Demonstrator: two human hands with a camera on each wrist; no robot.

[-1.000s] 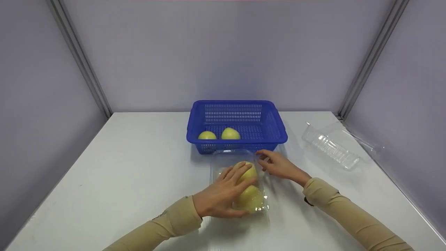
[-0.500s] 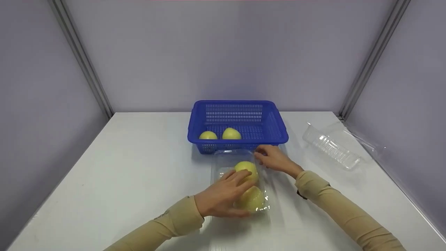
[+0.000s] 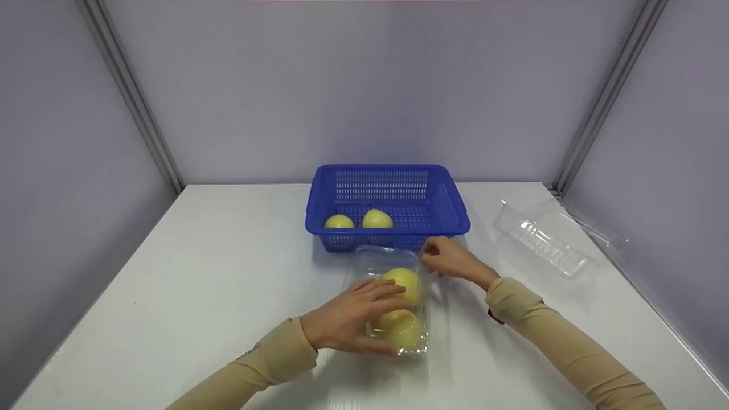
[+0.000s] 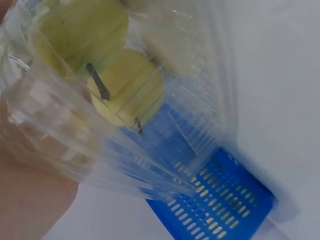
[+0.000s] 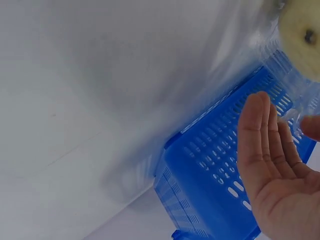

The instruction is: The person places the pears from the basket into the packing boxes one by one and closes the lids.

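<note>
Head view: before the basket (image 3: 388, 232), your left grip (image 3: 348, 318) rests unclenched on the probably light, flimsy box (image 3: 384, 260); right grip (image 3: 454, 260), can't tell. Hold the rim (image 3: 379, 248).

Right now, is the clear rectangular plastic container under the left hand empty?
Not empty: the container holds at least two round yellow fruits, seen through its plastic. The left hand hides part.

The left hand (image 3: 348, 319) is covering part of the clear container (image 3: 379, 259), the blue basket (image 3: 398, 232) is hiding the bottoms of two fruits (image 3: 377, 219), and the right wrist view is cutting off another fruit (image 5: 302, 37).
</note>
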